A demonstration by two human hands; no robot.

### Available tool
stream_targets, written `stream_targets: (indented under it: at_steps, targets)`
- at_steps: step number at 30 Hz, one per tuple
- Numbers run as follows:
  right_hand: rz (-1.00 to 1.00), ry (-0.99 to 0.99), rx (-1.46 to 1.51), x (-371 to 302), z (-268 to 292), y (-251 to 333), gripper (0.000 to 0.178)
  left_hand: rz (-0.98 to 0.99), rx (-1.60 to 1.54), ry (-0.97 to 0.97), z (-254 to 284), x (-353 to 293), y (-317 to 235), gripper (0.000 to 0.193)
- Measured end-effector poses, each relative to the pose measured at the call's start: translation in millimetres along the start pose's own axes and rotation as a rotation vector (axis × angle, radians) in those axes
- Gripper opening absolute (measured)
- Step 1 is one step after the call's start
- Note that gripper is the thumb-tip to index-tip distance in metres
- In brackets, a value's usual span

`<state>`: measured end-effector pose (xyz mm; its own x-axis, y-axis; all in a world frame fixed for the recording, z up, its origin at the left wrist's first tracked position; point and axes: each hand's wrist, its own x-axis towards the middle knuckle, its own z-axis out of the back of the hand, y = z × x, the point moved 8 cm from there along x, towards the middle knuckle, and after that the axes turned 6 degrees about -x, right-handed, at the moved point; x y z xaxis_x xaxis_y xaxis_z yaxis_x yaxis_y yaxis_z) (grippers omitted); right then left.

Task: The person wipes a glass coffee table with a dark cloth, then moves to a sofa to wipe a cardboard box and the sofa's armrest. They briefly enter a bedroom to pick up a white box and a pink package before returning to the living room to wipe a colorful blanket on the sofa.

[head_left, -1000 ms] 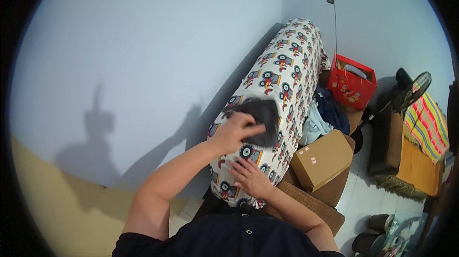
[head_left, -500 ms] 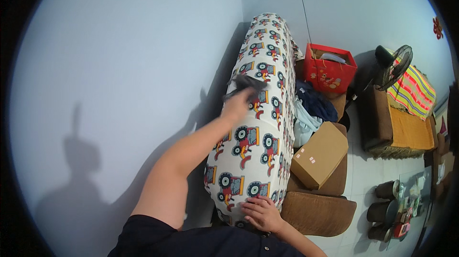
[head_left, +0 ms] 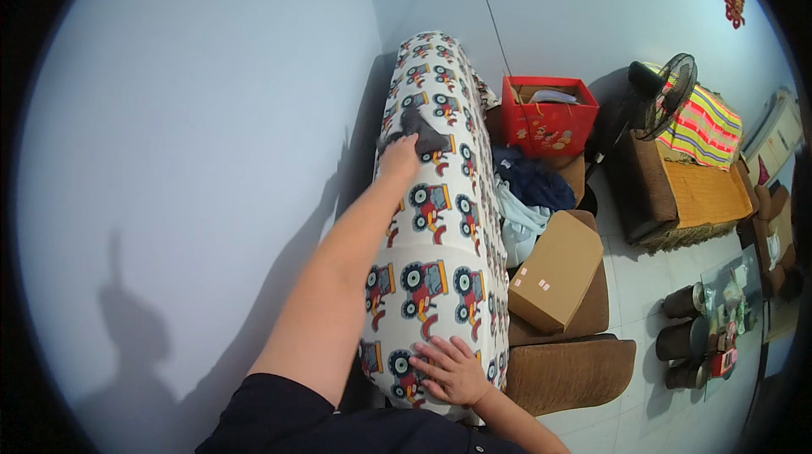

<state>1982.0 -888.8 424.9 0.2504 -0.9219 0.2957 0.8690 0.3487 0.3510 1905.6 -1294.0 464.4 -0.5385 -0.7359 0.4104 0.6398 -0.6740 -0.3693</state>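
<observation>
A long, rounded bulk under a white cover (head_left: 440, 243) printed with red tractors stretches away from me along the wall. My left hand (head_left: 400, 158) reaches far out over it, its fingers closed on a dark grey cloth (head_left: 424, 134) that lies bunched and partly spread against the cover's top. Closer to me, my right hand (head_left: 453, 374) rests on the cover's near end, fingers spread and holding nothing.
Right of the cover, a brown sofa seat (head_left: 605, 302) bears a cardboard box (head_left: 558, 272), dark and pale blue clothes (head_left: 534, 179) and a red bag (head_left: 550, 120). Beyond are a black fan (head_left: 668, 99), an armchair (head_left: 702, 200) and a glass table (head_left: 734, 285) with stools.
The view has shifted, so the furniture sits further left. My left arm is straighter, with the cloth still in hand on the cover's top. My right hand stays on the near end.
</observation>
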Motion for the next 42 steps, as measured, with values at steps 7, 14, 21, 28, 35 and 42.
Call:
stream_targets:
  at_steps: [7, 14, 21, 28, 35, 42]
  targets:
    - [-0.051, 0.017, 0.084, -6, -4, -8, 0.048, -1.174, -0.155, 0.811, -62, -118, -171, 0.042]
    - [0.057, -0.172, 0.025, -6, -4, -14, 0.048, -0.539, -0.138, 0.22, -13, 74, -26, 0.031]
    - [0.102, -0.194, -0.057, -8, -21, -19, 0.047, 0.606, -0.101, -0.066, -19, 136, 128, 0.029]
    - [-0.084, 0.01, 0.227, -25, -64, -32, 0.047, -0.57, -0.135, 0.361, -144, 126, -108, 0.04]
    - [-0.113, -0.02, 0.275, -27, -59, -32, 0.047, -1.027, 0.137, 0.311, -151, 111, -109, 0.012]
    - [0.102, -0.21, -0.023, -15, -37, -24, 0.043, -0.049, 0.31, -0.01, -25, 149, 60, 0.035]
